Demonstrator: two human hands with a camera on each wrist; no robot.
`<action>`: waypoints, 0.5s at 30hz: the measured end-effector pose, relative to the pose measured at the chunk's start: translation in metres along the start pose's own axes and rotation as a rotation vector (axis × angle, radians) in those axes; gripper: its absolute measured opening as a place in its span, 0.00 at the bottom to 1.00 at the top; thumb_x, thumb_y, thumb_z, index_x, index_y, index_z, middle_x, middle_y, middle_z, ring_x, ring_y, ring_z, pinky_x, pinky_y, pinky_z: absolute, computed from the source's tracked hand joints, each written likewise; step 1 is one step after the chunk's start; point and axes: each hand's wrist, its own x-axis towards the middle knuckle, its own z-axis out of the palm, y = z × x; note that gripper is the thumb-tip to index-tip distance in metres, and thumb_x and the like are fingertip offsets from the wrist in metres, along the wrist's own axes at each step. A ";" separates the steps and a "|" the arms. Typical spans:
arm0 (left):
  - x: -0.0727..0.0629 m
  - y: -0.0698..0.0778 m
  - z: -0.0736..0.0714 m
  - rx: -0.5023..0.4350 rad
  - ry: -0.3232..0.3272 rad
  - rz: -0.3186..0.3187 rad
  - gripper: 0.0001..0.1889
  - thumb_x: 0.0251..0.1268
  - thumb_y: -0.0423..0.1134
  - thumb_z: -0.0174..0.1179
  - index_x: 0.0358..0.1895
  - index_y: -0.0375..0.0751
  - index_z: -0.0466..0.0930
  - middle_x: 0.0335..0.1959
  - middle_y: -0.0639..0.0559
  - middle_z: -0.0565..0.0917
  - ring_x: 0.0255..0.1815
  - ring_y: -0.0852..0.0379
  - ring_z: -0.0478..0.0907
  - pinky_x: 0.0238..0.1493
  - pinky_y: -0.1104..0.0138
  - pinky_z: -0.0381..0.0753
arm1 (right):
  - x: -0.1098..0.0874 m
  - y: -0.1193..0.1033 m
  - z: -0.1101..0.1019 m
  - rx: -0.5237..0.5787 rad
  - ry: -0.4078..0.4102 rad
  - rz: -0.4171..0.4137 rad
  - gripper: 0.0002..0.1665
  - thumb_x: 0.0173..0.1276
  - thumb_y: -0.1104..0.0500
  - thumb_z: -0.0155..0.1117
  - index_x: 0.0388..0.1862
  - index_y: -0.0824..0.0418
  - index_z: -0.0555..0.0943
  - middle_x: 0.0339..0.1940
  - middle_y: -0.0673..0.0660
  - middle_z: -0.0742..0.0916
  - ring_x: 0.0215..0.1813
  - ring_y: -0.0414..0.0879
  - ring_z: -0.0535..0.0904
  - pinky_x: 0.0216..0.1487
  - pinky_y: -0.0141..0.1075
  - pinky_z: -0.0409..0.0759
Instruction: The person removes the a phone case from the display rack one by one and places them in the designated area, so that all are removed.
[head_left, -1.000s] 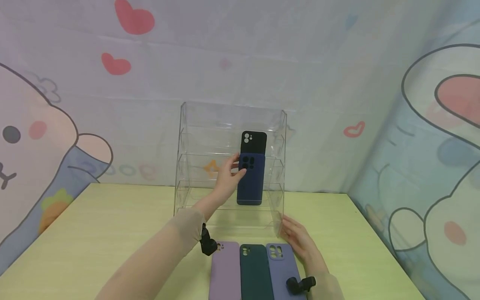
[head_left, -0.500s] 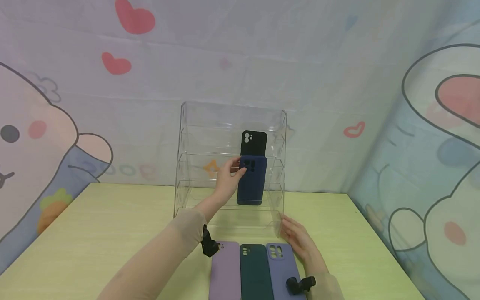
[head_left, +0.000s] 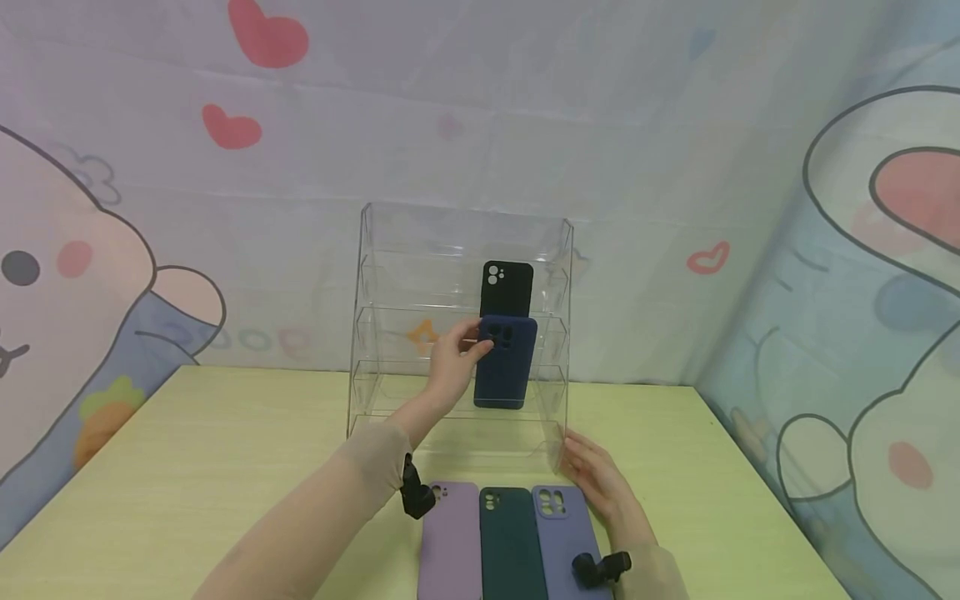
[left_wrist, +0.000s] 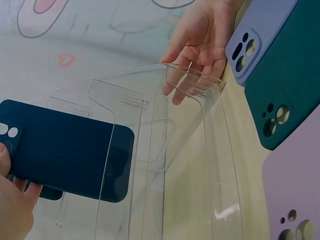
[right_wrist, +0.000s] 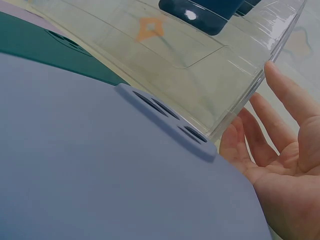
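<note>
From my seat I watch the navy phone case point(head_left: 504, 379) most: its lower end is behind a clear front lip of the acrylic rack point(head_left: 397, 229), its top leaning slightly right, in front of the black case point(head_left: 506, 287). My left hand point(head_left: 452, 358) pinches it by the upper left corner only, thumb on the face near the camera holes, fingers behind. I judge that one-sided grip the weak point: let go early, and the case could twist or tip forward over the lip. I cannot tell whether its bottom edge is fully seated. If the knuckles catch the black case, that could get knocked askew. My right hand point(head_left: 596, 475) has its fingers loosely bent, tips against the rack's side; such a light touch may not stop the rack sliding toward the lilac point(head_left: 450, 542), green point(head_left: 513, 542) and periwinkle point(head_left: 564, 537) cases if I push.
</note>
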 end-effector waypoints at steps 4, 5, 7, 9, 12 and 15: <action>-0.002 0.002 -0.001 -0.018 0.016 -0.001 0.22 0.62 0.32 0.65 0.60 0.33 0.77 0.48 0.36 0.84 0.49 0.41 0.82 0.51 0.55 0.83 | 0.000 0.000 0.000 0.007 0.000 -0.006 0.32 0.76 0.64 0.48 0.74 0.75 0.56 0.64 0.59 0.77 0.56 0.37 0.78 0.58 0.29 0.77; -0.002 0.003 -0.001 -0.025 0.019 -0.003 0.22 0.62 0.32 0.64 0.60 0.33 0.77 0.48 0.36 0.84 0.49 0.41 0.82 0.51 0.55 0.83 | 0.000 0.000 0.000 0.006 0.000 -0.009 0.32 0.76 0.64 0.48 0.74 0.76 0.56 0.64 0.58 0.77 0.56 0.37 0.78 0.58 0.29 0.77; -0.003 0.003 -0.002 -0.032 0.029 -0.009 0.22 0.63 0.33 0.64 0.60 0.34 0.77 0.48 0.37 0.84 0.49 0.42 0.82 0.52 0.55 0.83 | 0.000 0.001 -0.001 -0.002 -0.009 -0.010 0.32 0.77 0.64 0.48 0.74 0.75 0.55 0.63 0.56 0.78 0.56 0.36 0.78 0.58 0.29 0.76; -0.004 0.004 -0.003 -0.041 0.045 -0.011 0.21 0.63 0.33 0.64 0.60 0.34 0.77 0.48 0.37 0.84 0.48 0.42 0.82 0.51 0.55 0.83 | 0.000 0.001 -0.001 -0.005 -0.008 -0.011 0.32 0.77 0.64 0.48 0.74 0.75 0.55 0.63 0.56 0.78 0.56 0.36 0.78 0.58 0.29 0.76; -0.004 0.004 -0.005 -0.066 0.079 -0.006 0.21 0.63 0.33 0.64 0.59 0.33 0.78 0.47 0.36 0.84 0.47 0.43 0.82 0.49 0.59 0.83 | 0.000 0.000 -0.001 -0.002 -0.012 -0.001 0.32 0.77 0.64 0.47 0.75 0.75 0.54 0.64 0.57 0.77 0.56 0.36 0.77 0.58 0.29 0.76; -0.003 0.002 -0.008 -0.103 0.116 0.019 0.20 0.62 0.31 0.64 0.57 0.31 0.79 0.46 0.35 0.85 0.45 0.42 0.83 0.47 0.61 0.84 | 0.000 -0.001 0.000 0.007 -0.006 0.007 0.32 0.77 0.64 0.47 0.75 0.75 0.55 0.64 0.58 0.77 0.56 0.37 0.78 0.58 0.29 0.76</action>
